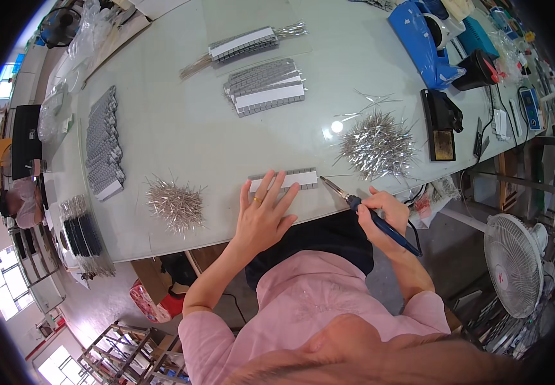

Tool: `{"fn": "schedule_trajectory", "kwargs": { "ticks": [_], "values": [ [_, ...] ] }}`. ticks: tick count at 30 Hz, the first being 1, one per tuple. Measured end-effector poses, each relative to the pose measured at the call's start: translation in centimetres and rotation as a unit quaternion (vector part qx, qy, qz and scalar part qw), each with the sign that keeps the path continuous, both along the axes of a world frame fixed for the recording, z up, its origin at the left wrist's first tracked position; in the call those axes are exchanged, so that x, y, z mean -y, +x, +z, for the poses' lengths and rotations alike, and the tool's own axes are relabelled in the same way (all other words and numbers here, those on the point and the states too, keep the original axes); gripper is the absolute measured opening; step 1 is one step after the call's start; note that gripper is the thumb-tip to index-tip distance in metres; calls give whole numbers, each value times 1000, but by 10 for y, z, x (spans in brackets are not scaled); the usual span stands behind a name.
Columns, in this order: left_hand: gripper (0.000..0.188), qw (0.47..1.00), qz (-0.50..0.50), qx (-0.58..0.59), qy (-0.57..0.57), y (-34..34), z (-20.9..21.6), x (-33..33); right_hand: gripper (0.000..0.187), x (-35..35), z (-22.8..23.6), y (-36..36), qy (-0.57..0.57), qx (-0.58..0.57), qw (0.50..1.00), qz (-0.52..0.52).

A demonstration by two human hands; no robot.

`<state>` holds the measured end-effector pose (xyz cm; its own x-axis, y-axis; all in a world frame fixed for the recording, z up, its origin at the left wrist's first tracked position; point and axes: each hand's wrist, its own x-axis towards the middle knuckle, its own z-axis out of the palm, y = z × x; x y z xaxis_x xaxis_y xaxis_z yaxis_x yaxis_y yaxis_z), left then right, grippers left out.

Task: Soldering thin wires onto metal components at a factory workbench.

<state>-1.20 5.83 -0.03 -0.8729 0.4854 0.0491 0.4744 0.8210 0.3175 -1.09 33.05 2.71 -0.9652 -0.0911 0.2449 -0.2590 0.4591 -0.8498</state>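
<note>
A short grey segmented strip with a white band point(307, 179) lies near the table's front edge. My left hand point(261, 215) rests flat across it, fingers spread, covering part of its middle. In my right hand point(384, 217) is a soldering iron with a dark blue handle point(354, 201). Its metal tip points at the strip's right end, where a thin wire point(337, 175) sticks out to the right; whether tip and wire touch I cannot tell. To the right, beyond the iron, sits a large heap of silver wire pins point(379, 147). A smaller pin heap point(176, 204) lies left of my left hand.
Stacked grey strips point(268, 95) lie farther back, with a wired bundle point(244, 45) behind them. More strips point(103, 141) and a dark wired bundle point(83, 234) are at left. At right stand a soldering iron stand point(441, 144), a blue tape dispenser point(422, 48) and a fan point(513, 264).
</note>
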Motion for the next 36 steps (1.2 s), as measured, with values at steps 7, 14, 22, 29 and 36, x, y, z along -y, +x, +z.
{"fn": "schedule_trajectory", "kwargs": {
  "ticks": [7,14,22,29,36],
  "values": [
    [66,999,24,5,41,10,3,9,15,5,19,-14,61,-17,996,68],
    [59,962,257,-92,-24,33,1,59,14,-8,8,-4,30,-6,999,40],
    [59,953,283,-89,-70,34,-4,77,13,23,4,-6,-13,-41,994,102],
    [59,974,213,-63,32,35,-11,62,12,70,12,-19,-13,-30,992,121],
    [58,977,194,-76,44,30,-7,59,8,94,13,-23,-2,8,991,134]
  ]
}}
